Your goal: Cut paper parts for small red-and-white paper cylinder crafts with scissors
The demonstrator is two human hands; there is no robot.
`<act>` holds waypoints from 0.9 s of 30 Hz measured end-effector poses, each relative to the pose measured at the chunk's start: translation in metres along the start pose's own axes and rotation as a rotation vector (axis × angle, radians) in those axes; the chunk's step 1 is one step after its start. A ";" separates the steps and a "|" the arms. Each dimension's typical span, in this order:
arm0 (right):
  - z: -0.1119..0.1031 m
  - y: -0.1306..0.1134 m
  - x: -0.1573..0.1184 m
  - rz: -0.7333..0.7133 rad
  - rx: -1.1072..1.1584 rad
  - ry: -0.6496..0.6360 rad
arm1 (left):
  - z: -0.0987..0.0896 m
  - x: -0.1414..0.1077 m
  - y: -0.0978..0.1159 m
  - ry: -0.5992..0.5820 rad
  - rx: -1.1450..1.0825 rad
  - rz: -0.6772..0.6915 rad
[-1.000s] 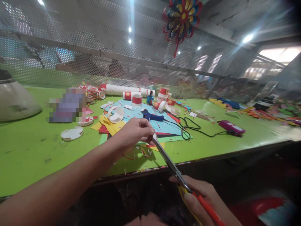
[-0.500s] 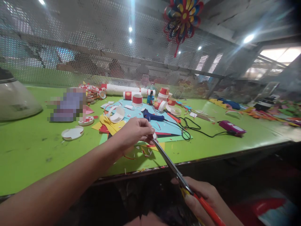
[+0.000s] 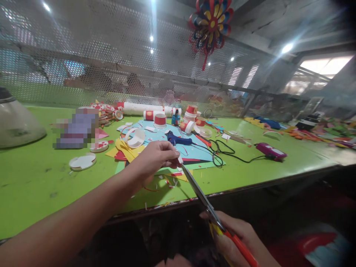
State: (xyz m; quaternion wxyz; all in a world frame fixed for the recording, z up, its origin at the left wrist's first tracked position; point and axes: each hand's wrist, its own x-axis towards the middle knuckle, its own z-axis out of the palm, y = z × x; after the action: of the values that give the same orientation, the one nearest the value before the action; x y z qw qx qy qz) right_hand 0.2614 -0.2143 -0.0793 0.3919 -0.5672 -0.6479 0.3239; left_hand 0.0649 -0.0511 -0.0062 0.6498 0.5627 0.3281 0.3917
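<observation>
My left hand (image 3: pixel 166 155) pinches a small white piece of paper (image 3: pixel 180 160) above the table's front part. In my right hand (image 3: pixel 233 233) are long scissors (image 3: pixel 198 193) with red-orange and yellow handles. Their blades look nearly closed, and the tips touch or almost touch the paper at my left fingertips. Just beyond my left hand, a blue glue gun (image 3: pixel 179 139) lies on light blue paper sheets (image 3: pixel 155 131). Small paper scraps (image 3: pixel 172 182) are scattered on the table below my fingers.
Red and white paper cups (image 3: pixel 160 120) and a long white roll (image 3: pixel 144 108) stand at the back of the green table (image 3: pixel 33 193). Yellow paper (image 3: pixel 125 149) lies left of centre. A black cord joins a purple box (image 3: pixel 270 151) at right. A mesh panel (image 3: pixel 111 74) rises behind.
The camera view has shifted slightly, so the table things appear a little farther left. Both hands keep their grips, with the scissor tips still at the white paper.
</observation>
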 end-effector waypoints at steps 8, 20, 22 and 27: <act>0.004 0.003 0.004 0.049 0.013 -0.047 | 0.001 -0.002 0.001 0.028 -0.004 0.003; 0.009 0.014 0.005 -0.065 -0.044 -0.092 | 0.000 0.003 -0.004 0.013 -0.027 0.046; 0.011 0.013 0.009 -0.096 -0.036 -0.181 | 0.000 0.004 -0.006 0.015 -0.035 0.042; 0.012 0.007 0.018 -0.118 -0.075 -0.355 | -0.001 0.004 -0.005 0.014 -0.051 0.013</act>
State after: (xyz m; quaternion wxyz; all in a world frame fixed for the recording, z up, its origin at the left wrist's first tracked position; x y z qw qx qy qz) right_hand 0.2530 -0.1955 -0.0889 0.2684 -0.4765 -0.7505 0.3711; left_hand 0.0669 -0.0479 -0.0114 0.6591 0.5454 0.3189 0.4079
